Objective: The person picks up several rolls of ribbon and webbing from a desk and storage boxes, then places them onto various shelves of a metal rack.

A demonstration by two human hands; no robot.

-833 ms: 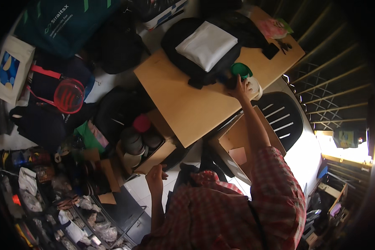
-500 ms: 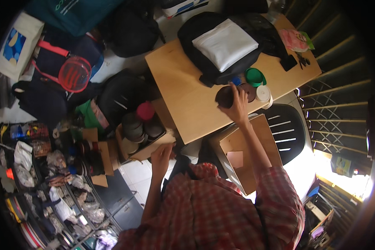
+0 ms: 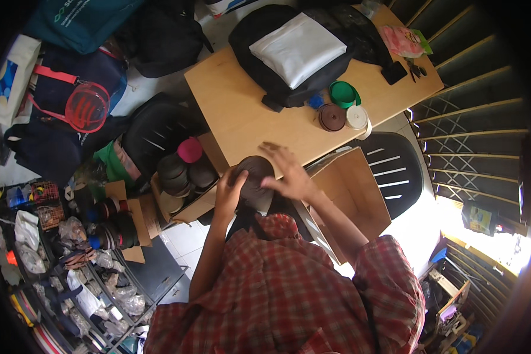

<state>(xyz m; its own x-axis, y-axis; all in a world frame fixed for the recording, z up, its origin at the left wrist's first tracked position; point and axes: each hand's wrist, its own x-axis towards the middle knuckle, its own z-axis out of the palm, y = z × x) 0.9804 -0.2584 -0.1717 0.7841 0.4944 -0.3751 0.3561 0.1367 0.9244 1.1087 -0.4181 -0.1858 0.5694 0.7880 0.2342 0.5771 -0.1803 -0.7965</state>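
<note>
A large dark brown roll of strap point(image 3: 255, 184) is held in front of my body, just off the table's near edge. My left hand point(image 3: 230, 192) grips its left side, thumb on the flat face. On its right, my right hand point(image 3: 290, 176) has its fingers stretched out and apart, with the thumb at the roll's face; whether it presses there I cannot tell. Farther off on the table point(image 3: 242, 112) stand a brown roll point(image 3: 331, 117), a white roll point(image 3: 356, 117) and a green roll point(image 3: 343, 94), with a small blue item point(image 3: 316, 100) beside them.
Left of me, a cardboard box point(image 3: 194, 207) holds several dark rolls and a pink roll point(image 3: 189, 150). Another cardboard box point(image 3: 354, 192) sits at right by a black chair point(image 3: 398, 171). A black bag point(image 3: 248, 41) with a silver pouch point(image 3: 298, 50) lies on the table.
The dark roll has come from the table toward my body in my right hand. My left hand has left the box's edge and taken hold of it; my right fingers have spread.
</note>
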